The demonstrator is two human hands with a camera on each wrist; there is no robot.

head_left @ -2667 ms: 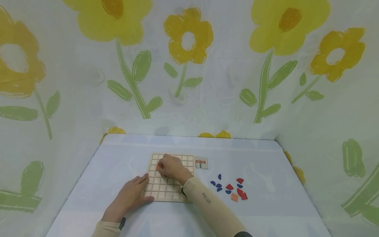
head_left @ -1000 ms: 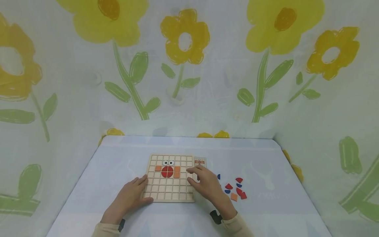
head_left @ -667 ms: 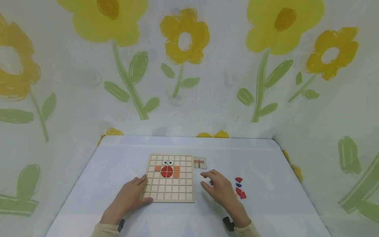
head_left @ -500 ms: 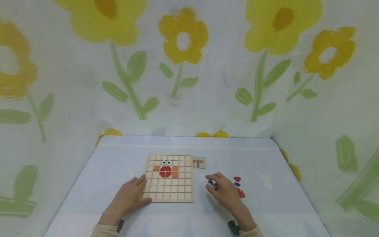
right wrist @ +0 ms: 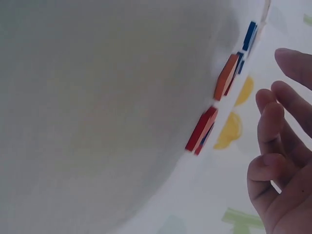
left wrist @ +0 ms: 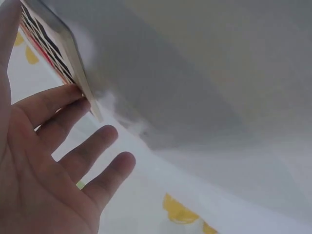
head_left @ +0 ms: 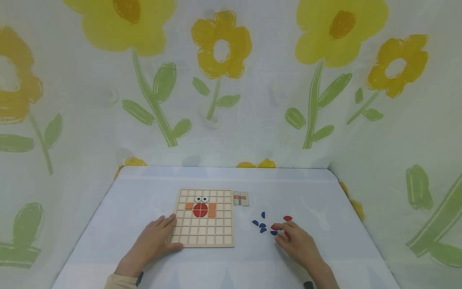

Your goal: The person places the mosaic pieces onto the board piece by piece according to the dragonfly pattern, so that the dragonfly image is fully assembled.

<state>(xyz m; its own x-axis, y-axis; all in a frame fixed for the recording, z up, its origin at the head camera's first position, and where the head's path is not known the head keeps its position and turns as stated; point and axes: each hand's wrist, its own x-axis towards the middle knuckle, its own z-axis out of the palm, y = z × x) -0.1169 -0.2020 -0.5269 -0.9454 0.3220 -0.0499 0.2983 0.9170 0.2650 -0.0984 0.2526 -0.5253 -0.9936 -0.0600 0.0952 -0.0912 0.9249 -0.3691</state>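
Note:
A wooden grid board lies on the table. It bears two eye tiles, a red circle of quarter pieces and a few orange squares. My left hand rests along its left edge; in the left wrist view the fingertips touch the board's side. To the right, my right hand hovers at the loose pieces, thumb and fingers apart, holding nothing. Its fingertips are close to a red quarter piece. An orange square, hidden in the head view, shows in the right wrist view.
Several blue half-round pieces lie between the board and my right hand. Another red piece is just beyond that hand. A small pattern card sits against the board's upper right. Flowered cloth walls surround the table.
My right hand has left an orange square on the board's left part and moved right, away from the board, to the loose pieces. The left hand has stayed at the board's edge.

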